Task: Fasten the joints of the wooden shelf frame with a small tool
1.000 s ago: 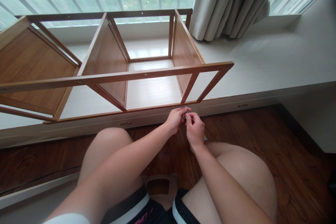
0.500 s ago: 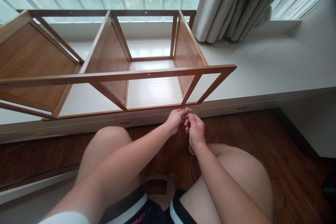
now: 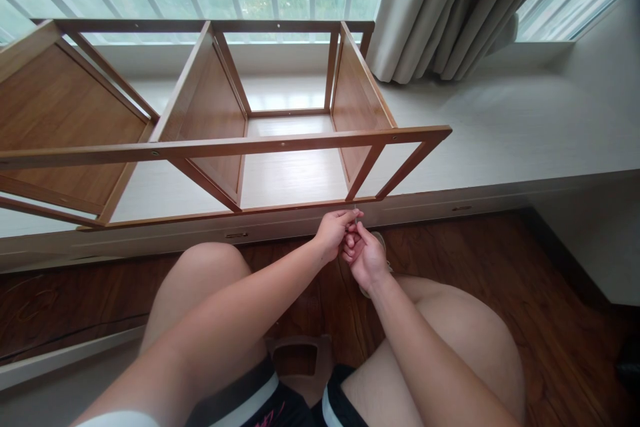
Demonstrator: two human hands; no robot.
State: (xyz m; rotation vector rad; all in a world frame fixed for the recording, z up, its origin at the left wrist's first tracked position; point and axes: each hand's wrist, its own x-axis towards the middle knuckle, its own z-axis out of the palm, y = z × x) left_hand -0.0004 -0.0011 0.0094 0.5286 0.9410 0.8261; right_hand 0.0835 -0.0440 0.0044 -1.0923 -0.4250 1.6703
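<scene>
A wooden shelf frame (image 3: 300, 143) lies on its side, with panels standing across it. At the lower front rail, just below the foot of the right-hand panel (image 3: 360, 97), my left hand (image 3: 335, 232) is closed in a pinch on a thin metal rod (image 3: 356, 213). The rod's upper tip points toward the rail; whether it sits in a hole is too small to tell. My right hand (image 3: 369, 259) is right beside the left, thumb and fingers closed round the rod's lower end. Fingers partly hide the rod, so its full shape cannot be made out.
The frame rests on a white window ledge (image 3: 490, 127) with drawer handles along its front. A grey curtain (image 3: 415, 20) hangs behind at right. My knees are close below the ledge, over a dark wooden floor (image 3: 500, 253) and a brown stool (image 3: 320, 353).
My right hand has turned and shifted slightly left, its fingers now curled closer to the left hand. The left hand stays at the same spot on the rail, and the shelf frame has not moved.
</scene>
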